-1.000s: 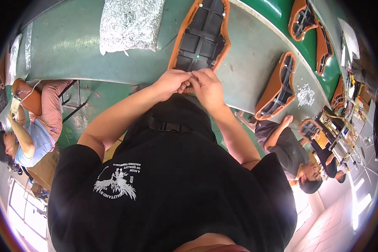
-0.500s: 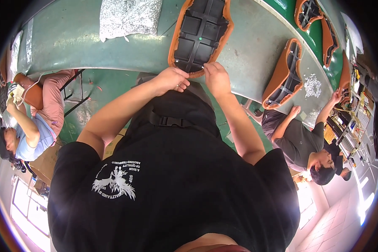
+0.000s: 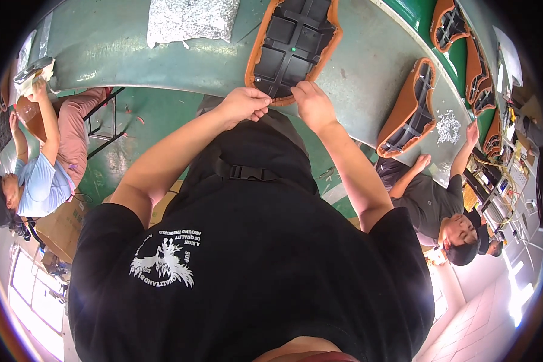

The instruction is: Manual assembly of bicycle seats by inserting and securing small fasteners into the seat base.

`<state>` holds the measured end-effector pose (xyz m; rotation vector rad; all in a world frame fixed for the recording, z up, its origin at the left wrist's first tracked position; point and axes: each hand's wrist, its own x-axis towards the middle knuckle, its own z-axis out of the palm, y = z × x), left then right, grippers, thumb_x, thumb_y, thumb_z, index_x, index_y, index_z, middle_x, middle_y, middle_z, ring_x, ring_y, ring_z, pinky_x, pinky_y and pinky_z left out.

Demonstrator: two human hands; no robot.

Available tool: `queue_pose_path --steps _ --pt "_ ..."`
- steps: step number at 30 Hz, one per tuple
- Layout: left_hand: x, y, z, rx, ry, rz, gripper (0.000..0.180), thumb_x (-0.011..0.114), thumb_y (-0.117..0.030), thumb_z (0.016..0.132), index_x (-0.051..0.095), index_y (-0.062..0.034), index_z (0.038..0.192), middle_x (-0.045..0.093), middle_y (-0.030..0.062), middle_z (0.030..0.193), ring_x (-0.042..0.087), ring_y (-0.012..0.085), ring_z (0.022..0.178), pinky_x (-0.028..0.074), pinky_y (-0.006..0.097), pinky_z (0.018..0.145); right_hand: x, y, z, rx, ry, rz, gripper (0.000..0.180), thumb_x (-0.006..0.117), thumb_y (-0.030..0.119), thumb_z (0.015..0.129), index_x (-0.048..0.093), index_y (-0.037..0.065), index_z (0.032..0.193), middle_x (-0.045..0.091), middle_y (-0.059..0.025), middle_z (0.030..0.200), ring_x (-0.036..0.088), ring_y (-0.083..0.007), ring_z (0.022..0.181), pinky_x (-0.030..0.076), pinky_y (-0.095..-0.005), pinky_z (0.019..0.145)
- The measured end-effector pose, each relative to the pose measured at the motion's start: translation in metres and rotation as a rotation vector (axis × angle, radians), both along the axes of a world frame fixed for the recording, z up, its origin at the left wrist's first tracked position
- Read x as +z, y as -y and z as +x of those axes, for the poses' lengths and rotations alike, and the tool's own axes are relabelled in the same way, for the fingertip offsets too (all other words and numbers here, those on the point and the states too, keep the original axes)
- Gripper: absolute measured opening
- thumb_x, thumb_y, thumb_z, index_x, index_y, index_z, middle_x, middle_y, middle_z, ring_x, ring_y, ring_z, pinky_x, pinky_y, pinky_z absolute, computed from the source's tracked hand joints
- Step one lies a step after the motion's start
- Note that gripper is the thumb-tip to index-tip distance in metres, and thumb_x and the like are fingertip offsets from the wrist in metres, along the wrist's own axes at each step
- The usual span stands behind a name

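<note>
A padded seat panel (image 3: 274,53) lies underside up on the table edge in front of me, its ribbed black plastic base showing. Its brown leather-like cover (image 3: 251,67) is folded inward over the rim all round. My left hand (image 3: 245,105) pinches at the near edge, left of the middle, thumb and fingertips together. My right hand (image 3: 315,104) is closed at the near right corner, its fingertips pressed to the folded cover. Whether a small part sits between the fingertips is hidden. A small white dot (image 3: 257,79) shows on the base near its left rim.
A clear bag of small silvery pieces (image 3: 191,21) lies left of the panel. Another brown panel (image 3: 408,108) and a heap of small pale pieces (image 3: 448,127) are at the right, beside a seated co-worker (image 3: 434,208). Another co-worker (image 3: 39,181) sits at the left.
My right fingertips have shifted slightly up along the panel's rim, and a white spot beside them no longer shows. The left co-worker has raised a pale object to the table edge.
</note>
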<state>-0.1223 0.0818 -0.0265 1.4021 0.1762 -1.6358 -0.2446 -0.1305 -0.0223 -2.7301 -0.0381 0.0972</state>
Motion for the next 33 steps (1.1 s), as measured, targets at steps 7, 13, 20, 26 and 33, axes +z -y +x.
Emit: queue_pose_path --steps 7,13,20,26,33 --pt "-0.008 -0.005 0.006 0.103 -0.045 0.021 0.024 0.059 -0.013 0.100 0.066 -0.0015 0.120 0.066 0.0028 0.093 0.060 0.0093 0.078 0.053 0.024 0.070 -0.004 -0.001 -0.004 -0.021 -0.118 -0.018 0.014 0.061 0.006 0.080 0.065 0.004 0.094 0.061 -0.0101 0.100 0.063 -0.0297 0.101 0.056 -0.0402 0.085" --pt "-0.026 -0.007 0.010 0.085 0.043 0.056 0.032 0.055 -0.008 0.099 0.060 -0.0004 0.130 0.066 0.0044 0.098 0.060 0.0105 0.081 0.054 0.026 0.071 -0.012 -0.007 -0.005 -0.119 -0.119 0.006 0.013 0.061 0.008 0.086 0.067 0.003 0.097 0.063 -0.0120 0.104 0.064 -0.0314 0.104 0.056 -0.0418 0.086" --pt "-0.026 -0.010 0.012 0.092 0.063 0.059 0.030 0.056 -0.006 0.096 0.060 0.0029 0.125 0.067 0.0075 0.099 0.063 0.0135 0.081 0.055 0.028 0.071 -0.005 -0.010 0.007 -0.137 -0.231 -0.206 0.029 0.056 0.026 0.101 0.067 0.003 0.087 0.067 -0.0148 0.092 0.068 -0.0330 0.090 0.058 -0.0428 0.078" --pt "-0.021 -0.012 0.011 0.076 0.049 0.008 0.024 0.060 -0.012 0.098 0.062 0.0015 0.118 0.068 0.0063 0.094 0.063 0.0127 0.078 0.055 0.028 0.070 -0.007 -0.014 0.014 -0.225 -0.391 -0.234 0.042 0.052 0.039 0.102 0.068 0.005 0.082 0.071 -0.0159 0.087 0.071 -0.0344 0.079 0.059 -0.0438 0.070" --pt "-0.015 -0.008 0.008 0.089 0.040 -0.002 0.026 0.068 -0.028 0.099 0.069 -0.0027 0.105 0.065 0.0021 0.086 0.060 0.0090 0.075 0.053 0.024 0.066 0.006 -0.011 0.014 -0.326 -0.506 -0.182 0.036 0.055 0.034 0.101 0.067 0.004 0.085 0.072 -0.0171 0.091 0.071 -0.0350 0.084 0.058 -0.0459 0.073"
